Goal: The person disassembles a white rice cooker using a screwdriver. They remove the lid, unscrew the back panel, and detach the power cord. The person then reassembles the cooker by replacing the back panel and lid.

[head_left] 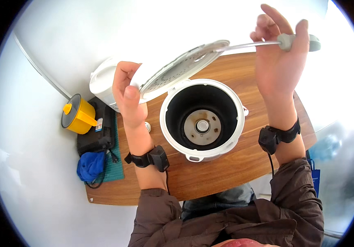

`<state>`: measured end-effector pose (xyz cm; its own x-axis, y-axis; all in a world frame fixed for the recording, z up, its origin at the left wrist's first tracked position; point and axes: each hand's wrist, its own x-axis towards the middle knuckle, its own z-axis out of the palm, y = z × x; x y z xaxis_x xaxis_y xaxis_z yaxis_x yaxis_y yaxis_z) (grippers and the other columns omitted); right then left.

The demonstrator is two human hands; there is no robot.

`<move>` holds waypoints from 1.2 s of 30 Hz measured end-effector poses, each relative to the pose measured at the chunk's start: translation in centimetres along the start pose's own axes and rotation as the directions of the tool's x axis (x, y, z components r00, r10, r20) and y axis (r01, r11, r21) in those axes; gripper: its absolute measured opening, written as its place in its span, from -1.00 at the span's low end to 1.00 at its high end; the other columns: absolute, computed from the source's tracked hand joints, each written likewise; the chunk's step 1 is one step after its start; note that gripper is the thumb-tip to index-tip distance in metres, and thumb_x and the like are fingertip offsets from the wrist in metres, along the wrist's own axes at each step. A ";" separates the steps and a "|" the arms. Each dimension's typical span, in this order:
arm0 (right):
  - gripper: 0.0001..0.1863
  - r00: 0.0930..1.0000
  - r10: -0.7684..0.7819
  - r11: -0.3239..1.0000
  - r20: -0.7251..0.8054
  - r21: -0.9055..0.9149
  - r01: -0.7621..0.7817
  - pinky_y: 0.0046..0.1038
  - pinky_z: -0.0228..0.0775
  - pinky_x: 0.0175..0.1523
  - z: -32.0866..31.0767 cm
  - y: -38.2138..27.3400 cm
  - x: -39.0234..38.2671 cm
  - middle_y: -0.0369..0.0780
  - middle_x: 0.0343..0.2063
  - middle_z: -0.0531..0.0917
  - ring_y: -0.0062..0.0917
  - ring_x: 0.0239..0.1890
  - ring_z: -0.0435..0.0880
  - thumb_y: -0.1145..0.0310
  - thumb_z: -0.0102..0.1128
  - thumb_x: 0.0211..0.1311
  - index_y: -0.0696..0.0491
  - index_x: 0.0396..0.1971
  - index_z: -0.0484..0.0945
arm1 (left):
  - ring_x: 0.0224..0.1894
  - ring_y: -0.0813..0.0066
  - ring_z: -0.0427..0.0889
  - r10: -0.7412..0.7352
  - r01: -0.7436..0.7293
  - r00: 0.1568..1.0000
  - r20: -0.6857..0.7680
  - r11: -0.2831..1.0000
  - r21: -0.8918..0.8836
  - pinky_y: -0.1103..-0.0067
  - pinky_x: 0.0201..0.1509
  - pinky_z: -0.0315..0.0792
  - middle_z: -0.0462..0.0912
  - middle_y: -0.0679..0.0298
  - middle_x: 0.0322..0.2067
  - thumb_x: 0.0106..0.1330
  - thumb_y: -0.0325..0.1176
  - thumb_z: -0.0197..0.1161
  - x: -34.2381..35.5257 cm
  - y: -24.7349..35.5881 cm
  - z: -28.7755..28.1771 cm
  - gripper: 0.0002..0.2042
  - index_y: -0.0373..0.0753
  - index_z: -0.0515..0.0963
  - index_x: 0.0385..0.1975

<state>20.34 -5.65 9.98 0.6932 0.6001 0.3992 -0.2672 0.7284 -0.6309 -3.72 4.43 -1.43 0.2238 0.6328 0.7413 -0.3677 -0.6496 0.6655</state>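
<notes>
The rice cooker lid (185, 68) tilts up at the far left of the open rice cooker (163, 123); my left hand (128, 92) pinches its edge — likely light, stiff, best held by that rim. Beyond the cooker's right side, my right hand (279, 57) clasps 1 screwdriver (284, 42) — rigid, surest by its thick handle. 1 yellow pitcher (81, 120) sits left of the cooker.

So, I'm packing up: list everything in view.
Pot: 1, white, table centre
Lid: 1, white, behind pot
Screwdriver: 1, grey-handled, upper right
Appliance: 1, white, back left
Jug: 1, yellow, left
Device: 1, black, beside jug
Cloth: 1, blue, front left
Mat: 1, green, left
Table: 1, brown, under pot
Bag: 1, blue, lower right
Wrist units: 2, black, on forearms
Jacket: 1, brown, bottom
Left hand: 1, bare, holding lid
Right hand: 1, bare, holding screwdriver
</notes>
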 end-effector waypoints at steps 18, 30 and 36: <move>-0.10 0.899 -0.139 0.988 0.415 -0.006 0.155 -0.61 0.21 -0.42 -9.3 4.2 4.7 -0.27 -0.45 0.56 -0.62 -0.48 0.42 -0.39 -0.50 0.51 0.19 0.08 0.51 | 0.13 0.28 0.56 0.022 -0.223 0.967 0.256 0.561 0.797 0.35 0.35 0.36 0.56 0.09 0.12 0.62 0.15 -0.17 5.9 8.3 5.5 -0.36 -0.34 0.43 0.30; -0.70 0.898 -0.426 0.890 0.109 -0.131 0.438 -0.62 0.25 -0.59 -9.0 2.4 4.7 -0.25 -0.64 0.54 -0.66 -0.74 0.35 0.19 0.01 0.52 0.15 -0.25 0.47 | 0.14 0.25 0.57 -0.255 -0.229 0.882 0.397 0.504 0.833 0.43 0.28 0.38 0.60 0.06 0.12 0.61 0.15 -0.15 7.3 10.5 8.9 -0.37 -0.34 0.51 0.24; -0.72 0.951 -0.232 0.973 -0.206 -0.051 0.226 -0.64 0.13 -0.72 -7.3 0.3 4.5 -0.28 -0.68 0.51 -0.72 -0.80 0.31 0.20 0.10 0.50 0.09 -0.35 0.42 | 0.13 0.27 0.59 -0.422 -0.054 0.850 0.316 0.525 0.849 0.45 0.24 0.41 0.64 0.10 0.07 0.58 0.21 -0.10 7.2 11.4 10.0 -0.34 -0.32 0.51 0.24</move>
<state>28.27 -5.22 6.72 0.8588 0.3334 0.3889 -0.0688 0.8274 -0.5574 2.73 -2.66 12.39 0.6301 0.6789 0.3769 0.5610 -0.7337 0.3834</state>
